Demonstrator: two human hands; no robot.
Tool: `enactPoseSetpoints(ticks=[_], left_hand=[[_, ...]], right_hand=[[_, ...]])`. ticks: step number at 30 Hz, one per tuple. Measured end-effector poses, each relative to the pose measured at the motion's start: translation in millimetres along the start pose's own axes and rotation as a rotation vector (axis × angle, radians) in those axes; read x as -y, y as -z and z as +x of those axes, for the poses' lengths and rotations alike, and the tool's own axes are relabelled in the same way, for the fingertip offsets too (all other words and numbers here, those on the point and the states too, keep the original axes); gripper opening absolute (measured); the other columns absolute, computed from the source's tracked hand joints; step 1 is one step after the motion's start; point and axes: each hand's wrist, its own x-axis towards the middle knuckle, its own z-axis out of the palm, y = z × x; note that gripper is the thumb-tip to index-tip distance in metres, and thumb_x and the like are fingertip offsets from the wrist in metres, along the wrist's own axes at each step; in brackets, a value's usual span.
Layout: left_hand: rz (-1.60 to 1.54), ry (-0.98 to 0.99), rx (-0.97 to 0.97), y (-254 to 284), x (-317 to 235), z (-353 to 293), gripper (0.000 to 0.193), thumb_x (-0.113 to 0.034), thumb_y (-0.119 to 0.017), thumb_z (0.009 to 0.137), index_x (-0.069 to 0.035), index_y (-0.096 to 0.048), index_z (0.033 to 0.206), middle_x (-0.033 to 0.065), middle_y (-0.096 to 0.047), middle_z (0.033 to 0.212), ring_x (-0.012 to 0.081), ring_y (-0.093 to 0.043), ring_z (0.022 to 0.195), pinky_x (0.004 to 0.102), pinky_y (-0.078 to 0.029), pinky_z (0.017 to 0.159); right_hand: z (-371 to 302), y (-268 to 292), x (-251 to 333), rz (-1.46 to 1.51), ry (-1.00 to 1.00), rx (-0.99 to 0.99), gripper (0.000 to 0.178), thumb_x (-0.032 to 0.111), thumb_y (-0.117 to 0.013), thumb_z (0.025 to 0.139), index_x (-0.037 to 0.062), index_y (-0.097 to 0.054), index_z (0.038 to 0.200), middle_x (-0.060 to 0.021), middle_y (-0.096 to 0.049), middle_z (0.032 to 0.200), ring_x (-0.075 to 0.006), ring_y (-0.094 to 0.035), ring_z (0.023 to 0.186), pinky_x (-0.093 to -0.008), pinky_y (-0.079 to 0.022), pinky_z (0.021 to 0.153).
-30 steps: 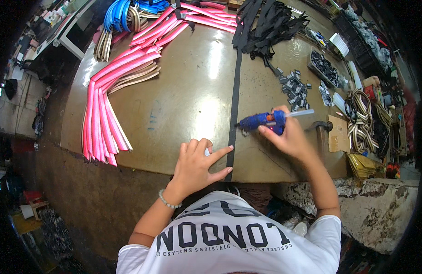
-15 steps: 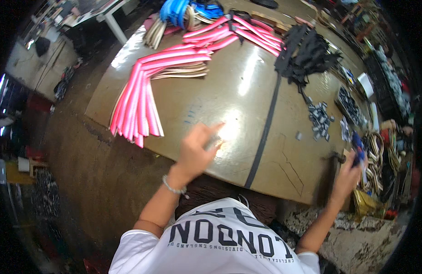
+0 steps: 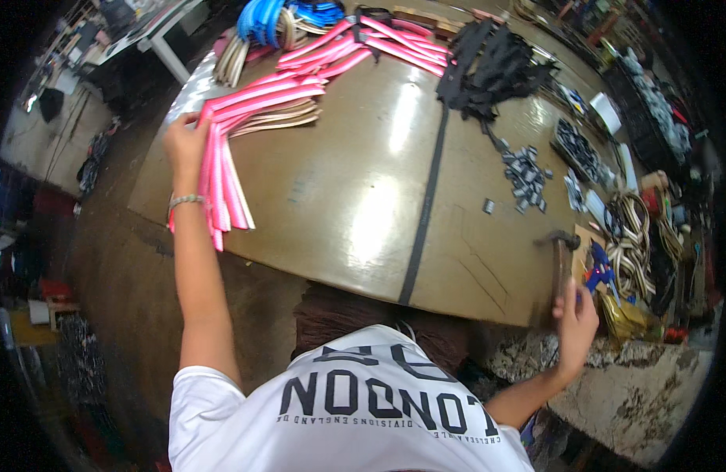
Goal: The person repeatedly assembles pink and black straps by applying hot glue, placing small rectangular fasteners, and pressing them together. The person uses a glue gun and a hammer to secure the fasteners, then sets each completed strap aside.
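A stack of bent pink-and-white straps (image 3: 233,185) lies at the left of the table, with beige straps beneath part of it. My left hand (image 3: 185,145) is at the outer bend of this stack, its fingers closed on a strap's edge; how many straps it grips is hidden. At the table's right side, my right hand (image 3: 577,311) closes around the lower end of a hammer's wooden handle (image 3: 562,263). The hammer head points away from me. Just right of it lies a blue-and-red hand tool (image 3: 599,266), apart from my hand.
A long black strap (image 3: 426,208) runs across the brown table (image 3: 316,212). Farther back are a black strap pile (image 3: 492,71), blue coils (image 3: 260,22) and more pink straps. Small metal clips (image 3: 526,177) lie loose near a filled tray (image 3: 580,149). Coiled beige straps (image 3: 634,248) sit right.
My left hand has moved left from over the table's middle to the pink-and-white stack. My right hand has let go of the blue-and-red tool and taken hold of the hammer handle.
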Motion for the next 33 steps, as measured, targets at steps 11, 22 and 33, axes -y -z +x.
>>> enactPoseSetpoints(ticks=[11,22,33], left_hand=[[-0.778,-0.961,0.351,152,-232,-135,0.009,-0.009,-0.076,0.080,-0.008,-0.075,0.090,0.0004,-0.068,0.073,0.0096,-0.047,0.061,0.0258,-0.037,0.055],[-0.673,-0.401,0.852,3,-203,-187,0.026,-0.028,-0.074,0.087,-0.004,-0.072,0.093,0.0105,-0.061,0.060,0.0134,-0.056,0.053,0.0304,-0.043,0.053],[-0.567,-0.423,0.806,-15,-200,-204,0.029,-0.034,-0.075,0.085,-0.006,-0.071,0.087,0.0132,-0.061,0.065,0.0268,-0.061,0.060,0.0371,-0.047,0.057]], right_hand=[[-24,-95,154,0.550,1.056,0.027,0.033,0.021,-0.065,0.094,0.0005,-0.064,0.121,-0.0164,-0.067,0.117,-0.0289,-0.062,0.111,-0.0366,-0.044,0.101],[-3,-184,89,0.239,0.430,0.274,0.022,0.016,-0.069,0.090,0.0017,-0.070,0.107,-0.0170,-0.071,0.098,-0.0288,-0.070,0.086,-0.0352,-0.053,0.078],[-1,-193,73,0.163,0.511,0.233,0.020,0.017,-0.066,0.091,0.0043,-0.069,0.105,-0.0161,-0.070,0.100,-0.0343,-0.069,0.090,-0.0400,-0.054,0.078]])
